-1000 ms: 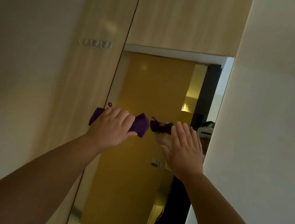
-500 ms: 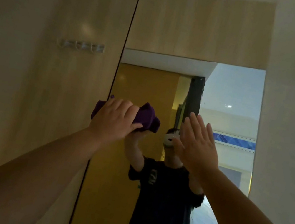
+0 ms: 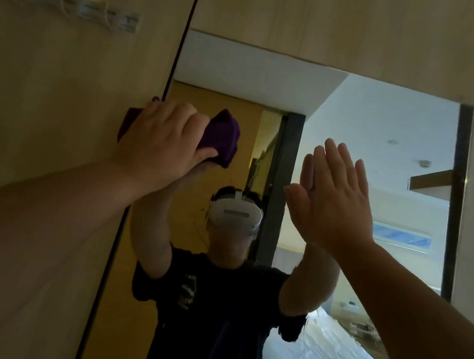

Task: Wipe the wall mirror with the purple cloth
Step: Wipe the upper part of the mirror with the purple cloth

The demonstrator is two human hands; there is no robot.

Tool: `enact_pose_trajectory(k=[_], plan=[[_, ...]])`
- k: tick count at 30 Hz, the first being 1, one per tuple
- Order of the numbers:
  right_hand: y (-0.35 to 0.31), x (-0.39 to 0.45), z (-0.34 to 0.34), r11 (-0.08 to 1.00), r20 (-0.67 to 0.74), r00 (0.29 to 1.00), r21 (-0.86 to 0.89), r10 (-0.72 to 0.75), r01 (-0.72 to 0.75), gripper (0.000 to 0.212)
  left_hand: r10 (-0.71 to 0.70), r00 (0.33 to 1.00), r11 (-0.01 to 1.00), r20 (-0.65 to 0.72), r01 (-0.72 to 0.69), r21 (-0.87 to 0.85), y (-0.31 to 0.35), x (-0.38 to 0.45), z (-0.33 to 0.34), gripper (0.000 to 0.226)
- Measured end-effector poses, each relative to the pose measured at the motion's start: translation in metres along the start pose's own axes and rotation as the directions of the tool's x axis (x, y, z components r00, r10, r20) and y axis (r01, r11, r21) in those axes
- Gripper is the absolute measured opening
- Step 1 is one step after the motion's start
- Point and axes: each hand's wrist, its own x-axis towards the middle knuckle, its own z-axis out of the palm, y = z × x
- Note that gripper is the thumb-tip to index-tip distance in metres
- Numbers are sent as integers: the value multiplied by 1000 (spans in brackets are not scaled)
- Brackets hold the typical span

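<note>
At the wall mirror's (image 3: pixel 364 122) left edge, my left hand (image 3: pixel 160 141) is gripping the bunched purple cloth (image 3: pixel 221 136) while my right hand (image 3: pixel 333 198) is spreading flat, fingers wide

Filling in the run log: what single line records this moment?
left hand: grips purple cloth at wall mirror's left edge | right hand: open, flat, empty, raised before the glass

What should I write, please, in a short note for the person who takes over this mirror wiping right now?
Left hand: shut on the purple cloth, pressed at the left edge of the wall mirror, about mid-height.
Right hand: open and flat, empty, raised at the glass; contact cannot be told.
Done: cannot be judged; no wiped area shows.
Left: wipe across the mirror's whole surface.
</note>
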Motion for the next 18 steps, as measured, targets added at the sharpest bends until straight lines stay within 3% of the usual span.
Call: enact_pose_trajectory(k=[5,10,18], plan=[[-2,12,4,998,-46,998,61,34,-32,77,22,993,1000,-112,-23,-15,-10,31,12,58],[-2,11,6,998,-53,998,49,29,-26,78,50,990,999,-128,-51,-3,-28,80,12,60],[1,11,11,999,-72,997,30,22,-20,77,0,998,1000,60,0,-2,-42,130,30,65]])
